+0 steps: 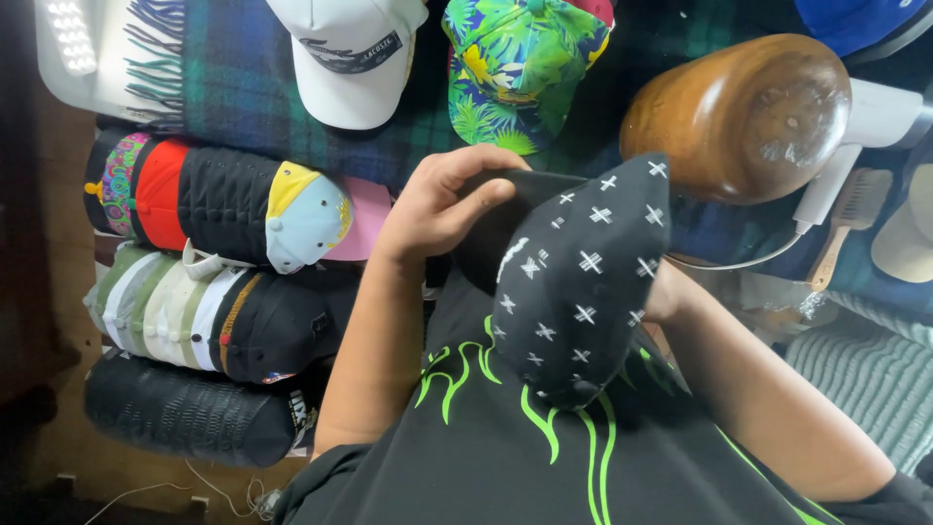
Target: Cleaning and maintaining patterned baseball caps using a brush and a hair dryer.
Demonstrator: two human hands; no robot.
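Black cap (573, 292) with white crosses, brim pinched by left hand (442, 204).

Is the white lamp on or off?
On. The lamp's little lights glow bright white at the top left corner.

Right hand (671, 292) behind black cap (573, 292)
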